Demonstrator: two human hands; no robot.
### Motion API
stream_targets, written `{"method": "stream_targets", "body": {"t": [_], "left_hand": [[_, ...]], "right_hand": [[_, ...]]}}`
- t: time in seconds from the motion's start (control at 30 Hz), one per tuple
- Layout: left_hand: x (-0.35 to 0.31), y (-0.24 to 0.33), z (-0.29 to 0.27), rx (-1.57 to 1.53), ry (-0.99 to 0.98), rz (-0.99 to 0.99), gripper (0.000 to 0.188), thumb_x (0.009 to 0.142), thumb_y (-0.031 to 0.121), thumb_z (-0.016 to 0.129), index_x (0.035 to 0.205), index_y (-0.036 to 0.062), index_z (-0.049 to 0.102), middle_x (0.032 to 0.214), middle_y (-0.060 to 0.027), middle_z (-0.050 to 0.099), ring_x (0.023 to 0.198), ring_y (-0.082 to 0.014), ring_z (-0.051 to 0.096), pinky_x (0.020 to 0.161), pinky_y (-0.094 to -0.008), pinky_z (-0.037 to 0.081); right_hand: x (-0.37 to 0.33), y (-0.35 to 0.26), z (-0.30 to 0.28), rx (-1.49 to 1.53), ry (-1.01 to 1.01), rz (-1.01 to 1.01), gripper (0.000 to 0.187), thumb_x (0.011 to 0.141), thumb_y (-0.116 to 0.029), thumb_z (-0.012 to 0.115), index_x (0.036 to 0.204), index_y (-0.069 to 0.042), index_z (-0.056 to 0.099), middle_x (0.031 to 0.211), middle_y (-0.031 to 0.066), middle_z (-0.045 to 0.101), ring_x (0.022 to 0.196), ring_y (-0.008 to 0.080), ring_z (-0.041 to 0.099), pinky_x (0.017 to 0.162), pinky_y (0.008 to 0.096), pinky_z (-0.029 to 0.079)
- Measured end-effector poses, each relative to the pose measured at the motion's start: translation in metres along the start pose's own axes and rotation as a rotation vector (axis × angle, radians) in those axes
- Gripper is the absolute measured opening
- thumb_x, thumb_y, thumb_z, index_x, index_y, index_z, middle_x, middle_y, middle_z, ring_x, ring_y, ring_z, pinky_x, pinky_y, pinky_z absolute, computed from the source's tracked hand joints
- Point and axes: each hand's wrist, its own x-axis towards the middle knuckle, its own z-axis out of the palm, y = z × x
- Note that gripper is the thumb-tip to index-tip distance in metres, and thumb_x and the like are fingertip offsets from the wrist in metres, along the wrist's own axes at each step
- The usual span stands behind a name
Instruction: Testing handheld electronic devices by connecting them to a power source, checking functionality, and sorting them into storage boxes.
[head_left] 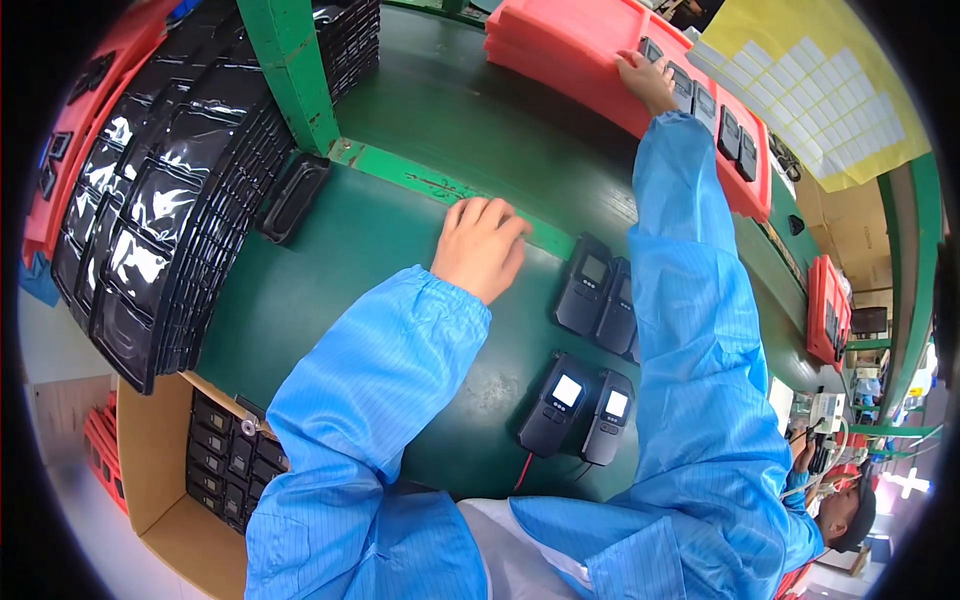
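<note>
My right hand [652, 84] reaches far out over a stack of red foam trays [565, 50], fingers bent and closed at the near end of a black handheld device [652, 50]. More handheld devices [738, 143] lie in the top tray's slots. My left hand [482, 248] rests with loosely bent fingers over the table's raised green edge [400, 175]; nothing shows in it. Nearer me, two devices with lit screens [566, 391] lie on the green table, a red cable at one and a dark lead at the other. Beyond them sit black devices [584, 285], partly hidden by my right sleeve.
Glossy black plastic trays [185, 180] are stacked at left, next to a small black tray [295, 198]. A cardboard box [160, 490] below holds several devices. A green post [290, 75] rises at the far edge. Yellow paper [820, 90] hangs far right. Another person [845, 515] works at right.
</note>
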Motion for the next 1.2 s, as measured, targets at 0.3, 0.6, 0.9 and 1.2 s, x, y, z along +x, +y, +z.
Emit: {"method": "stream_targets", "body": {"t": [0.3, 0.6, 0.9, 1.2], "left_hand": [[0.004, 0.007, 0.001, -0.033, -0.013, -0.006, 0.017, 0.08, 0.012, 0.066, 0.097, 0.0119, 0.067, 0.103, -0.0053, 0.058, 0.109, -0.0258, 0.052, 0.103, -0.0443, 0.037], [0.006, 0.005, 0.004, -0.055, 0.001, -0.002, 0.016, 0.08, 0.011, 0.067, 0.096, 0.012, 0.067, 0.102, -0.0045, 0.058, 0.108, -0.0253, 0.052, 0.103, -0.0442, 0.037], [0.002, 0.002, 0.002, -0.029, -0.003, 0.001, 0.017, 0.082, 0.012, 0.067, 0.099, 0.0122, 0.066, 0.102, -0.0045, 0.057, 0.107, -0.0256, 0.053, 0.101, -0.043, 0.038], [0.007, 0.005, 0.002, -0.085, -0.005, 0.004, 0.016, 0.083, 0.012, 0.067, 0.099, 0.0122, 0.067, 0.101, -0.0043, 0.058, 0.106, -0.0248, 0.053, 0.101, -0.0419, 0.039]], "right_hand": [[-0.012, -0.004, -0.013, -0.225, 0.154, 0.008, 0.069, 0.09, -0.059, 0.046, 0.144, -0.016, 0.046, 0.139, 0.0346, 0.045, 0.137, 0.051, 0.033, 0.113, 0.0515, 0.03], [-0.008, 0.007, -0.024, -0.097, 0.121, -0.029, 0.056, 0.089, -0.047, 0.053, 0.128, -0.007, 0.054, 0.134, 0.0324, 0.05, 0.133, 0.0445, 0.042, 0.109, 0.0506, 0.035], [-0.015, 0.013, -0.016, -0.062, 0.288, -0.179, 0.046, 0.091, -0.036, 0.054, 0.128, -0.008, 0.055, 0.135, 0.0229, 0.052, 0.128, 0.037, 0.049, 0.107, 0.0449, 0.038], [0.024, 0.036, -0.035, 0.255, 0.033, -0.116, 0.054, 0.087, -0.033, 0.062, 0.134, -0.008, 0.056, 0.127, 0.0205, 0.06, 0.117, 0.0345, 0.058, 0.097, 0.0413, 0.045]]}}
